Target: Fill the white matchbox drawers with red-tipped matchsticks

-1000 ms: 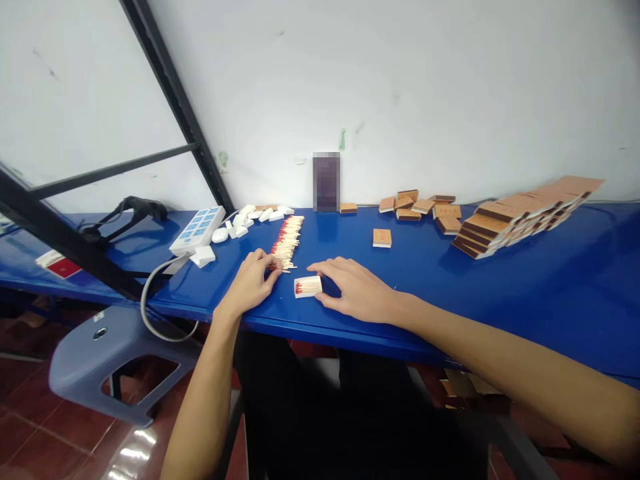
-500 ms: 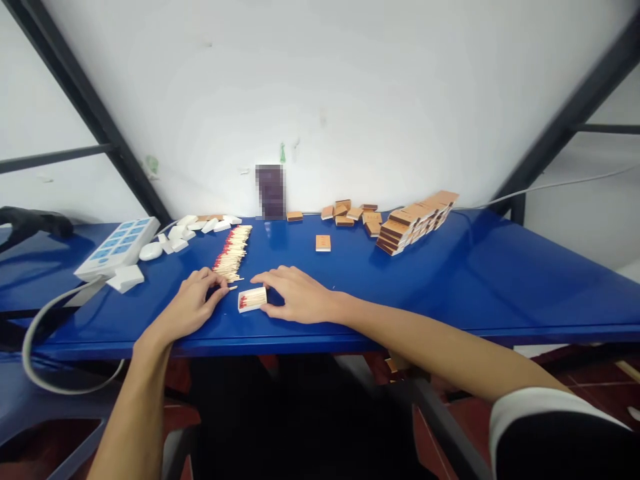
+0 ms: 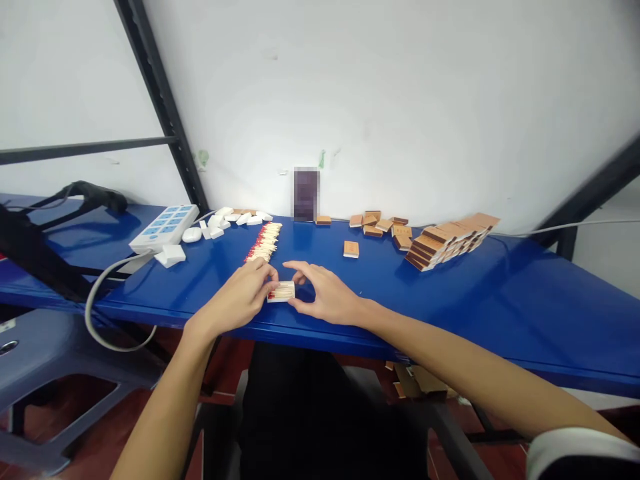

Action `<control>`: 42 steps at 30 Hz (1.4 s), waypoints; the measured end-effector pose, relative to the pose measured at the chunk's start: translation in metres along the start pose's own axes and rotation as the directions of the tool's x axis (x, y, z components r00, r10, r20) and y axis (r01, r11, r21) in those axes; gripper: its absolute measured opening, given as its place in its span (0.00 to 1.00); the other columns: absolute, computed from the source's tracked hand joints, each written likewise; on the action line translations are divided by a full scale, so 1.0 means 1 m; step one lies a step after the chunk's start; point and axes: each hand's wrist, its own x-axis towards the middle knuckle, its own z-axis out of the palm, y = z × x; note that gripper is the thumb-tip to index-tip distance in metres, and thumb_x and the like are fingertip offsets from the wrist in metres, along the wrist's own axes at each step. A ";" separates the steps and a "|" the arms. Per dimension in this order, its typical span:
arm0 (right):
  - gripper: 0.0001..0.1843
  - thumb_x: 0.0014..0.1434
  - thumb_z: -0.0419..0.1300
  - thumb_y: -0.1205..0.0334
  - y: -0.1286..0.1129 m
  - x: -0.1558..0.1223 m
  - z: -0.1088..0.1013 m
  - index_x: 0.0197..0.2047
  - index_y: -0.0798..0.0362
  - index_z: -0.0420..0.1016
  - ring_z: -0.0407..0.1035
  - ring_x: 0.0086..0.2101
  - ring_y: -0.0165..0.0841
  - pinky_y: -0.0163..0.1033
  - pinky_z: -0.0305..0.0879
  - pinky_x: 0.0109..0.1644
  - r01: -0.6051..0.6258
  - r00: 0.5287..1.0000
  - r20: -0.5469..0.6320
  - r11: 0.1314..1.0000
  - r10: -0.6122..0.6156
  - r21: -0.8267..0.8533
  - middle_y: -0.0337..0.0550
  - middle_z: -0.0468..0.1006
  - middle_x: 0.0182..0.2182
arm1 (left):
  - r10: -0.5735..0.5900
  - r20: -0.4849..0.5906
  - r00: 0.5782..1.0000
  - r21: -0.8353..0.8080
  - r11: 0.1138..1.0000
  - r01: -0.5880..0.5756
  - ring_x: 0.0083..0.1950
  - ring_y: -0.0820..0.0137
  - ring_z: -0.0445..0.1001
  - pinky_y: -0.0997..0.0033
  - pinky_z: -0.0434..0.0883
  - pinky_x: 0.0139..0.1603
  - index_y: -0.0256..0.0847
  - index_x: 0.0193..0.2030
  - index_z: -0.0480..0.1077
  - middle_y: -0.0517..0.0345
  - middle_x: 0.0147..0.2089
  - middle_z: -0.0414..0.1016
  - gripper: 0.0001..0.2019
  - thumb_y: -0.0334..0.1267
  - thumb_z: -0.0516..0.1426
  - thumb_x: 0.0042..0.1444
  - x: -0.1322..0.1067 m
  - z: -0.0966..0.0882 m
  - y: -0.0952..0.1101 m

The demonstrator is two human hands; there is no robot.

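—Near the front edge of the blue table [image 3: 380, 300], what sits at the middle of the work?

—An open white matchbox tray [image 3: 281, 300], with red-headed matches [image 3: 285, 291] lying lengthwise inside, heads to the left.

—What could go wrong from here?

—A match set in askew could cross the others and poke above the rim, I'd judge. The tray looks light, so a nudge at one end might slide or tip it and spill the sticks. A careless knuckle could also scatter the row of loose matches [image 3: 265, 243] just behind.

—How is the left hand [image 3: 243, 293] posed?

—Back upward, reaching in from the left, thumb and forefinger close together over the tray's left end. I can't tell whether a match is pinched between them.

—And the right hand [image 3: 330, 295]?

—It curves in a wide C at the tray's right end: thumb by the near corner, forefinger well apart from it. A curled finger comes near the far corner; whether it presses, I can't tell.

—Farther out?

—A single closed matchbox [image 3: 351, 249], then a heap of matchboxes [image 3: 383, 225] and a matchbox stack [image 3: 445, 243] to the right.
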 end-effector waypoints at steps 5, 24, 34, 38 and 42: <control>0.32 0.59 0.64 0.59 -0.004 -0.001 -0.004 0.65 0.51 0.62 0.72 0.46 0.37 0.47 0.66 0.54 0.032 0.999 -0.027 0.999 -0.033 -0.032 0.44 0.78 0.45 | 0.015 0.017 1.000 0.008 1.000 -0.016 0.44 0.62 0.71 0.63 0.66 0.46 0.42 0.38 0.67 0.54 0.41 0.70 0.09 0.39 0.48 0.67 -0.001 0.008 -0.001; 0.16 0.68 0.56 0.57 -0.001 -0.001 -0.003 0.56 0.50 0.74 0.70 0.49 0.41 0.50 0.64 0.55 0.072 0.991 0.119 0.987 -0.055 -0.142 0.48 0.78 0.50 | -0.190 -0.202 0.961 0.109 0.971 0.215 0.29 0.68 0.69 0.69 0.62 0.33 0.43 0.40 0.76 0.61 0.27 0.71 0.09 0.43 0.57 0.61 0.003 0.001 -0.051; 0.18 0.66 0.57 0.55 -0.003 -0.001 -0.005 0.56 0.50 0.73 0.71 0.48 0.42 0.51 0.66 0.53 0.035 0.993 0.115 0.989 -0.018 -0.145 0.48 0.78 0.49 | -0.159 -0.166 0.973 0.136 0.974 0.182 0.37 0.64 0.74 0.66 0.66 0.38 0.44 0.44 0.78 0.55 0.38 0.77 0.11 0.38 0.54 0.63 0.004 0.009 -0.053; 0.18 0.66 0.57 0.55 -0.003 -0.002 -0.005 0.57 0.49 0.73 0.70 0.47 0.42 0.52 0.66 0.54 0.029 0.992 0.126 0.989 -0.011 -0.142 0.48 0.78 0.49 | -0.135 -0.141 0.981 0.135 0.979 0.155 0.39 0.64 0.75 0.65 0.67 0.41 0.46 0.44 0.79 0.54 0.41 0.78 0.12 0.37 0.53 0.64 0.005 0.009 -0.054; 0.18 0.66 0.57 0.55 -0.002 -0.002 -0.004 0.56 0.50 0.72 0.70 0.48 0.42 0.51 0.65 0.54 0.034 0.992 0.126 0.990 -0.016 -0.140 0.47 0.78 0.49 | -0.163 -0.126 0.979 0.104 0.979 0.176 0.40 0.64 0.75 0.64 0.67 0.42 0.45 0.42 0.79 0.55 0.41 0.79 0.11 0.37 0.54 0.63 0.006 0.007 -0.053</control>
